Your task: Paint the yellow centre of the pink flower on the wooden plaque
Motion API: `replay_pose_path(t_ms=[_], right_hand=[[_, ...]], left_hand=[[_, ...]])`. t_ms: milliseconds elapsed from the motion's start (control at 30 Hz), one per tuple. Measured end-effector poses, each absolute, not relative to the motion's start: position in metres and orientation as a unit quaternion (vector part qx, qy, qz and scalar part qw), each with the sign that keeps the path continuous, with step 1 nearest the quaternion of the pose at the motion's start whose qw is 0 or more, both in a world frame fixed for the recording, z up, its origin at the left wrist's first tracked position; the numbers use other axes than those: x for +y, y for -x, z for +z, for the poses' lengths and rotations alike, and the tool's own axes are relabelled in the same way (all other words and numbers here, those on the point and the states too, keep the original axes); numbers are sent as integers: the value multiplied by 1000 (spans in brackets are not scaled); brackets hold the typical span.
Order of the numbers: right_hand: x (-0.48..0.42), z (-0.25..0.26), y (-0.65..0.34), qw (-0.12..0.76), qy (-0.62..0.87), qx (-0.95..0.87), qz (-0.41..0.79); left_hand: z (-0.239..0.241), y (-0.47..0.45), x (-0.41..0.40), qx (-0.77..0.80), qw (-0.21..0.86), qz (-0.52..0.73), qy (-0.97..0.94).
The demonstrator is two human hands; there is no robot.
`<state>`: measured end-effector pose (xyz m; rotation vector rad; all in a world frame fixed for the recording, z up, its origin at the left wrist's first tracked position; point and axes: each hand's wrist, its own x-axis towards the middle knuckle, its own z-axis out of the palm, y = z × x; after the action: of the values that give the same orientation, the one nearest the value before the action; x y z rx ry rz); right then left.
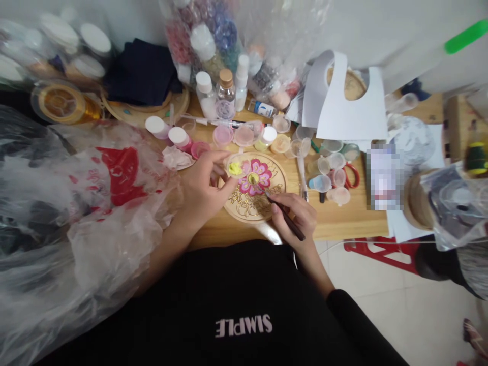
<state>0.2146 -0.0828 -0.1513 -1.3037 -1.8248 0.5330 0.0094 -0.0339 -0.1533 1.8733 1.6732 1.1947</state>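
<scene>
A round wooden disc (276, 175) with carved outlines lies on the wooden table (346, 221). A pink flower (263, 170) with a yellow centre is painted on it. My left hand (204, 185) pinches a small clear cup of yellow-green paint (235, 166) over the disc's upper left edge. My right hand (299, 213) is closed on a thin dark brush (284, 216). The brush tip touches the flower's yellow centre.
Several small paint cups (328, 173), capped bottles (225, 91) and red-handled scissors (353, 175) crowd the table behind the disc. A large plastic bag with red print (114, 203) fills the left. White paper cutouts (346, 109) lie at the back right. A red stool (381, 249) stands below the table's edge.
</scene>
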Motion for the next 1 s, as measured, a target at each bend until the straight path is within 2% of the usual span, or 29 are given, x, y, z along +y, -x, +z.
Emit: replay_pose_path(t_ms=[533,1000], right_hand=[[-77,-134,-214,353,512,-756,202],[-76,-133,-213,354,508,-758,205]], left_hand=[[-152,-9,-34,563,177,453,-669],[-152,-9,-34,547,181,461,-675]])
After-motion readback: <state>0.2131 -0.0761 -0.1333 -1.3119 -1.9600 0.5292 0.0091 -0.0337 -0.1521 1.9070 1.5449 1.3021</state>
